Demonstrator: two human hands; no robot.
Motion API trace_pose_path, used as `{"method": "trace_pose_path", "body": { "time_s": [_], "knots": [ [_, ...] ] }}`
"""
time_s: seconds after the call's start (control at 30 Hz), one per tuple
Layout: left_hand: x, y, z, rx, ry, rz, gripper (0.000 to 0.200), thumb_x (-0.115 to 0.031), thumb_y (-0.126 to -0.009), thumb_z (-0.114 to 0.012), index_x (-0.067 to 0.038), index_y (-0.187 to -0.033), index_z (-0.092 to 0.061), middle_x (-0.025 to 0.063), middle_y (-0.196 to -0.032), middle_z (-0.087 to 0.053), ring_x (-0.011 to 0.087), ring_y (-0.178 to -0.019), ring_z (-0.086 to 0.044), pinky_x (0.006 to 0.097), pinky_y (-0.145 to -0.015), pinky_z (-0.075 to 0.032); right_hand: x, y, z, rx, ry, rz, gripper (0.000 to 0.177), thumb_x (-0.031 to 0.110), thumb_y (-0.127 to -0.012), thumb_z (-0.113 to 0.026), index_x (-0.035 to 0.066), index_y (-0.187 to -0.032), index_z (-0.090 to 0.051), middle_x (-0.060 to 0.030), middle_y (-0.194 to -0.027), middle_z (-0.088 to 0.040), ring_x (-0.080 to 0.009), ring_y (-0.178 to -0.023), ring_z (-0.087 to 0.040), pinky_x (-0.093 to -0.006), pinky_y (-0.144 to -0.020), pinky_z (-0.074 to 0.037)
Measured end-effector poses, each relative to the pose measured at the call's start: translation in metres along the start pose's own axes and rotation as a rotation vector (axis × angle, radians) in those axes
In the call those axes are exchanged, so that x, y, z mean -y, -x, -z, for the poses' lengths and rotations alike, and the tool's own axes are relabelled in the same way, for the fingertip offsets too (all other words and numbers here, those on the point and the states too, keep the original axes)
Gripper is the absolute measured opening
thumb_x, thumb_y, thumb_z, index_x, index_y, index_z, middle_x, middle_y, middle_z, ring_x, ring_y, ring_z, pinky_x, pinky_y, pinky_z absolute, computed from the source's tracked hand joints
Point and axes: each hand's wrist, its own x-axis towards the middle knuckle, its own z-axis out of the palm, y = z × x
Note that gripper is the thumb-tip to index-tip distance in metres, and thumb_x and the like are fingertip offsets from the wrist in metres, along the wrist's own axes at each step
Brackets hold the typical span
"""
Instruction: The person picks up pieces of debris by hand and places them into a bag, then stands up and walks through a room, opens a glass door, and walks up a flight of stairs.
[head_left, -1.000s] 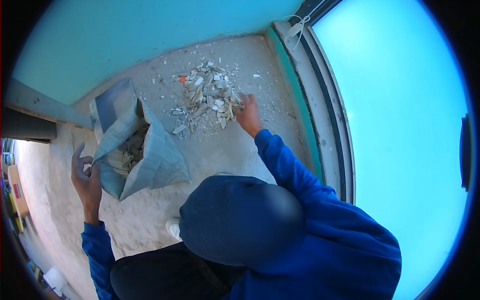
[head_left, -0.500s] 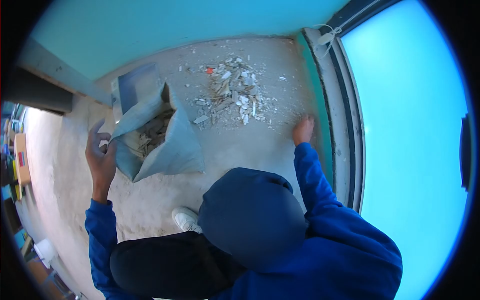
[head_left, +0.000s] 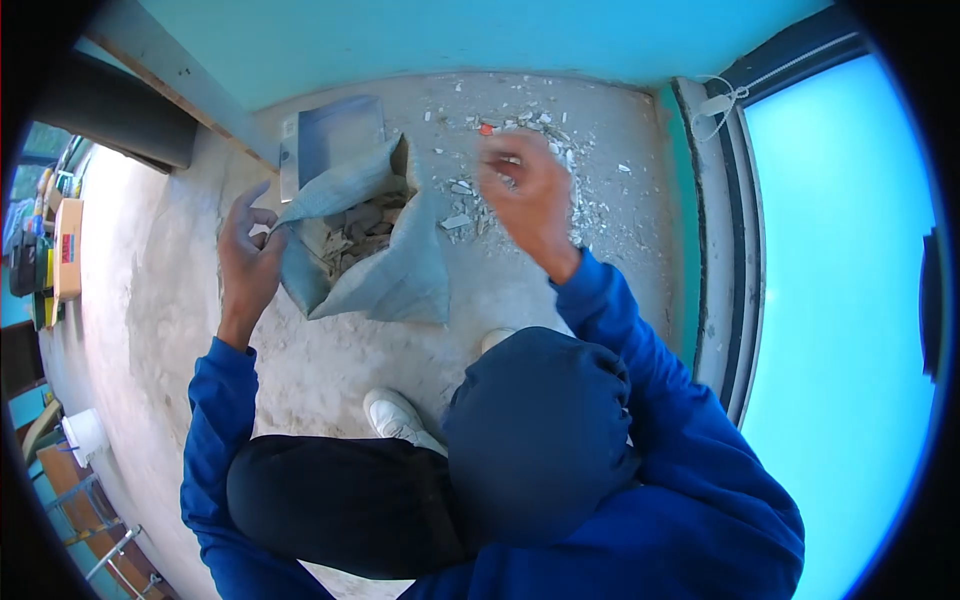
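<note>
My left hand (head_left: 250, 262) pinches the left rim of a pale woven sack (head_left: 385, 288) between thumb and curled fingers, holding its mouth open. Inside the sack lie grey and brown pieces of rubble (head_left: 352, 238). Over the pile of broken plaster chips (head_left: 588, 208) on the floor, my right hand (head_left: 532, 195) is raised with its fingers bent. Motion smears those fingers, and I cannot tell whether they hold anything. A small red piece (head_left: 486, 130) shows among the white chips, just beyond the right hand. The hand and wrist hide part of the pile.
Behind the sack lies a flat grey box (head_left: 290, 160) with a dark panel. A turquoise wall (head_left: 480, 40) stands ahead, and a framed bright pane (head_left: 850, 250) is at the right. Far left are a cardboard box (head_left: 68, 245) and a white bucket (head_left: 84, 436).
My right hand has come up from the floor by the right wall and moved left over the pile. My left hand keeps its hold on the sack's rim. The whole view has shifted somewhat.
</note>
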Motion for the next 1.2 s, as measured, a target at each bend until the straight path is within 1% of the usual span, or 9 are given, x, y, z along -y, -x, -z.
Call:
{"method": "trace_pose_path", "body": {
  "time_s": [0.13,0.33,0.43,0.57,0.77,0.9,1.0,1.13,1.2],
  "knots": [
    [-0.002,0.0,0.001,-0.012,-0.028,0.006,0.054,0.008,-0.08,-0.057,-0.004,-0.132,-0.05,0.0041,-0.087,-0.056,0.0086,-0.078,-0.055,0.0219,-0.065,-0.049,0.036,-0.016,-0.056,0.379,-0.281,-0.1,0.024,-0.003,-0.078,-0.064,0.003,-0.102,-0.067,-0.0104,-0.104,-0.058,-0.0189,-0.087,-0.062,-0.0292,-0.076,-0.056],
    [0.003,0.0,0.004,-0.036,-0.05,-0.023,0.055,0.008,-0.079,-0.058,-0.004,-0.132,-0.05,0.004,-0.087,-0.055,0.0083,-0.079,-0.055,0.022,-0.066,-0.049,-0.07,0.001,-0.02,0.052,0.262,-0.121,0.015,-0.001,-0.081,-0.061,0.001,-0.095,-0.065,-0.0119,-0.097,-0.062,-0.0242,-0.094,-0.062,-0.0332,-0.072,-0.054],
    [0.001,0.002,-0.001,-0.032,-0.033,-0.002,0.055,0.008,-0.078,-0.058,-0.005,-0.131,-0.051,0.0044,-0.085,-0.055,0.0096,-0.081,-0.055,0.0226,-0.066,-0.048,-0.113,0.043,-0.013,0.443,0.499,0.042,0.022,0.004,-0.081,-0.061,0.005,-0.102,-0.065,-0.0119,-0.106,-0.061,-0.0267,-0.104,-0.059,-0.0415,-0.085,-0.05],
    [-0.005,0.002,0.002,-0.024,-0.048,0.023,0.056,0.008,-0.078,-0.057,-0.005,-0.132,-0.051,0.0047,-0.086,-0.055,0.0099,-0.081,-0.055,0.023,-0.067,-0.048,-0.146,0.066,-0.018,0.846,0.847,0.51,0.03,0.017,-0.085,-0.057,0.013,-0.114,-0.062,-0.0074,-0.123,-0.053,-0.0228,-0.126,-0.044,-0.0517,-0.106,-0.03],
    [-0.002,0.002,0.004,-0.026,-0.05,0.016,0.055,0.009,-0.079,-0.056,-0.005,-0.131,-0.05,0.0049,-0.087,-0.054,0.0099,-0.079,-0.055,0.0235,-0.065,-0.049,-0.176,0.028,0.033,0.994,1.12,0.64,0.028,0.015,-0.087,-0.054,0.014,-0.114,-0.062,-0.0056,-0.127,-0.053,-0.0232,-0.127,-0.044,-0.0507,-0.109,-0.029],
    [-0.002,0.0,0.001,-0.015,-0.078,-0.011,0.055,0.01,-0.081,-0.055,-0.003,-0.134,-0.047,0.0039,-0.086,-0.054,0.0075,-0.077,-0.053,0.0207,-0.066,-0.048,-0.176,-0.002,0.066,0.834,1.259,0.502,0.031,0.021,-0.084,-0.06,0.017,-0.115,-0.062,-0.0072,-0.127,-0.053,-0.0273,-0.126,-0.045,-0.0515,-0.11,-0.028],
    [-0.001,0.001,0.002,-0.005,-0.063,-0.011,0.055,0.011,-0.081,-0.054,-0.003,-0.134,-0.047,0.0037,-0.086,-0.053,0.0074,-0.076,-0.053,0.0206,-0.065,-0.048,-0.158,-0.022,0.074,0.6,0.988,0.323,0.036,0.028,-0.082,-0.062,0.016,-0.116,-0.062,-0.0103,-0.128,-0.052,-0.0291,-0.127,-0.043,-0.0512,-0.109,-0.029],
    [-0.003,0.002,0.0,-0.006,-0.038,-0.007,0.054,0.011,-0.081,-0.055,-0.003,-0.133,-0.048,0.0038,-0.087,-0.053,0.0079,-0.076,-0.054,0.0212,-0.065,-0.049,-0.154,-0.053,0.062,0.456,1.107,-0.172,0.075,0.046,-0.073,-0.071,0.028,-0.141,-0.043,-0.0175,-0.146,-0.035,-0.0456,-0.135,-0.03,-0.0671,-0.103,-0.031],
    [-0.006,0.002,0.001,-0.003,-0.036,0.023,0.054,0.011,-0.079,-0.056,-0.004,-0.131,-0.05,0.0043,-0.087,-0.054,0.0092,-0.08,-0.055,0.0225,-0.065,-0.049,-0.169,-0.068,0.059,0.603,1.14,-0.272,0.096,0.059,-0.063,-0.076,0.036,-0.145,-0.033,-0.0174,-0.151,-0.026,-0.0498,-0.137,-0.023,-0.0724,-0.1,-0.03]
  ]
}}
